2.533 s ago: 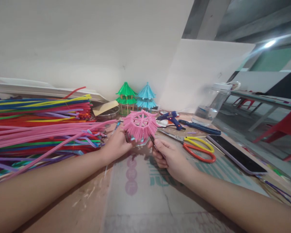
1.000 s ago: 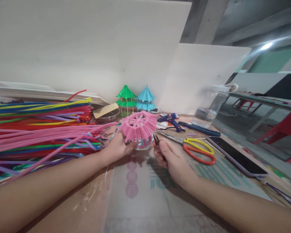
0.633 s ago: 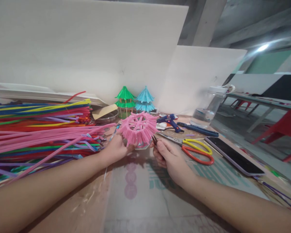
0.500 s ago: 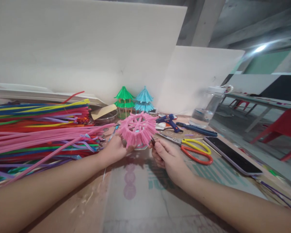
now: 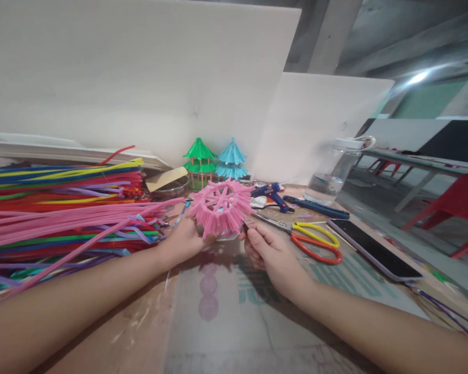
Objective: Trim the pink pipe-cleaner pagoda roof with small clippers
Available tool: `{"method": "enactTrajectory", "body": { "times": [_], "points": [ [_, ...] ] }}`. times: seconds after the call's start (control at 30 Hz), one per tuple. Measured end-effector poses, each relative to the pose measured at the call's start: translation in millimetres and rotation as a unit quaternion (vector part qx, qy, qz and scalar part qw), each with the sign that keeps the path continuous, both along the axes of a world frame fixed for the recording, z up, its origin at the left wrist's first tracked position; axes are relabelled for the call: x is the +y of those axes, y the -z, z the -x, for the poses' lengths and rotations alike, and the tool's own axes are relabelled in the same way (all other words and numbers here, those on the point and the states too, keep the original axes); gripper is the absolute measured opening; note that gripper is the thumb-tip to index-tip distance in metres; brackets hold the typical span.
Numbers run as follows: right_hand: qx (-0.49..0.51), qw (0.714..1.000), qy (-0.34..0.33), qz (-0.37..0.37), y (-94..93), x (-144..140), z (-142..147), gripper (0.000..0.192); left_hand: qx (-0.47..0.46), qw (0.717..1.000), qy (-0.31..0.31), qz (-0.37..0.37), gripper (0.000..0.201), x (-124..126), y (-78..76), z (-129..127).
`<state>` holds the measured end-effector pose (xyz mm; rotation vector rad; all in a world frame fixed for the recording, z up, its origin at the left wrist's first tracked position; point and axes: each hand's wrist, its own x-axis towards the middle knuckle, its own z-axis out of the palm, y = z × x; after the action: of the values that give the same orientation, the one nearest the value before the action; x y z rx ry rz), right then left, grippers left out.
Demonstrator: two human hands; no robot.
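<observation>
A round pink pipe-cleaner frame (image 5: 221, 208), with spokes inside and a fringed outer edge, is held up over the table. My left hand (image 5: 185, 241) grips it from the left, with the fingertips partly hidden behind the fringe. At the lower right edge of the frame, my right hand (image 5: 267, 249) pinches a thin dark-tipped tool (image 5: 245, 225), too small to name surely; its tip meets the fringe. Behind stand a green pagoda-like model (image 5: 199, 157) and a light blue one (image 5: 232, 158), each with a two-tier roof.
Bundles of coloured pipe cleaners (image 5: 62, 223) lie at left. To the right are a blue glue gun (image 5: 273, 195), scissors (image 5: 315, 241), a dark blue long-handled tool (image 5: 320, 206), a phone (image 5: 374, 249) and a water bottle (image 5: 329, 171). A white board (image 5: 140, 78) rises behind.
Both hands stay almost in place. The pink frame has shifted or tilted very slightly; nothing has been let go.
</observation>
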<state>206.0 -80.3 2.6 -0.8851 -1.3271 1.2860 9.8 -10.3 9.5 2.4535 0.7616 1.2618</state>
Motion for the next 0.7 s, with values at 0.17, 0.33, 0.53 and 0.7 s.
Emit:
{"method": "enactTrajectory", "body": {
  "times": [0.17, 0.33, 0.53, 0.7],
  "points": [
    [0.01, 1.0, -0.011, 0.008, -1.7, -0.3, 0.0, 0.056, -0.005, 1.0, 0.009, 0.007, 0.05, -0.9, -1.5, -1.0],
    [0.014, 1.0, -0.015, 0.009, -2.3, -1.1, -0.5, 0.057, -0.01, 1.0, 0.004, 0.025, 0.054, -1.6, -1.8, -2.1],
    [0.005, 1.0, -0.007, 0.006, -0.4, -0.1, -0.4, 0.054, -0.015, 1.0, 0.012, 0.017, 0.055, -2.0, -1.7, -3.0],
    [0.029, 0.999, -0.016, 0.006, -2.6, -2.0, 0.4, 0.055, -0.011, 1.0, 0.009, 0.027, 0.054, -1.6, -1.0, -2.8]
  ]
}}
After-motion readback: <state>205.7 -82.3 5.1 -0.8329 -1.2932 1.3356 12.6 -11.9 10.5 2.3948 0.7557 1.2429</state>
